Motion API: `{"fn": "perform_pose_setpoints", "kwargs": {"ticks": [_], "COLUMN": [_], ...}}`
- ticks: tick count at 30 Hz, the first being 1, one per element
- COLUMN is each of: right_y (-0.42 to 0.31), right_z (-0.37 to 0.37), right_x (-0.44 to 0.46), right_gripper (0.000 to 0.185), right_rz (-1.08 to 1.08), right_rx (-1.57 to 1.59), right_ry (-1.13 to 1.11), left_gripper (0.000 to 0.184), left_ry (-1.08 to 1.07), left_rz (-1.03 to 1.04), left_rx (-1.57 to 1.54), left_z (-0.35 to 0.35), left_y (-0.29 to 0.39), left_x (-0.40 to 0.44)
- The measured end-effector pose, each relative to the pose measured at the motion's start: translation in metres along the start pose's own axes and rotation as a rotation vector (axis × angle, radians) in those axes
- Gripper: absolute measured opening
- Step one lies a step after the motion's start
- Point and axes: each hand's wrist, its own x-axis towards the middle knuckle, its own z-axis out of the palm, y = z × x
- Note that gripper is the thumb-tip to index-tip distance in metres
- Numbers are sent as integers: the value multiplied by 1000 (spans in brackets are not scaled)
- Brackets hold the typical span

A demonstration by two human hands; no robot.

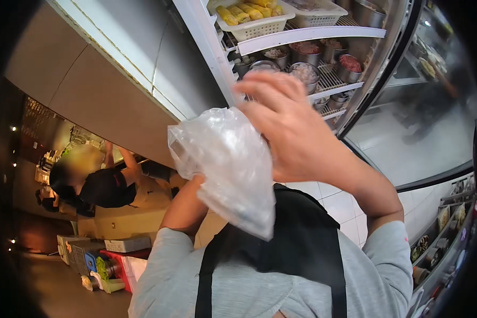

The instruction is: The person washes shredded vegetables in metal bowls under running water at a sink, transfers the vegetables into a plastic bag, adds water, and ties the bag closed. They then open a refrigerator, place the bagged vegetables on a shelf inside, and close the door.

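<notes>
A clear, crumpled plastic bag [228, 164] hangs in front of my chest, its pointed end toward the lower right. My right hand [283, 119] is at the bag's upper right edge, fingers bent and slightly blurred, with the thumb side hidden. My left forearm [183, 204] runs up to the bag's left side. The bag covers my left hand, so its fingers do not show; whether it is inside or behind the plastic I cannot tell. What the bag contains, if anything, is unclear.
An open fridge [312, 38] stands ahead, with metal containers of meat [351, 63] and a white basket [262, 29] of yellow rolls. Its glass door [408, 122] swings out at right. Food trays [434, 249] line the lower right. Another person [108, 188] works at left, beyond a partition.
</notes>
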Motion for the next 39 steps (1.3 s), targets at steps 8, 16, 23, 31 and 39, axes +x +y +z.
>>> {"fn": "perform_pose_setpoints", "kwargs": {"ticks": [8,16,23,31,39], "right_y": [63,-43,-6,43,2], "right_z": [-18,-34,-36,11,32], "right_x": [-16,-3,6,-45,-80], "right_gripper": [29,47,15,54,111], "right_rz": [477,-482,-204,1304,527], "right_rx": [908,-615,-588,1635,1681], "right_ry": [920,-201,-644,-397,-494], "left_gripper": [44,36,41,42,38], "left_ry": [-169,-355,-429,-435,-670], "left_rz": [-245,-40,-311,-57,160], "left_rx": [-131,152,442,379,322], "left_z": [-9,-19,-21,-24,-51], "left_y": [-18,-41,40,-36,-53], "left_x": [15,14,6,-2,-12]}}
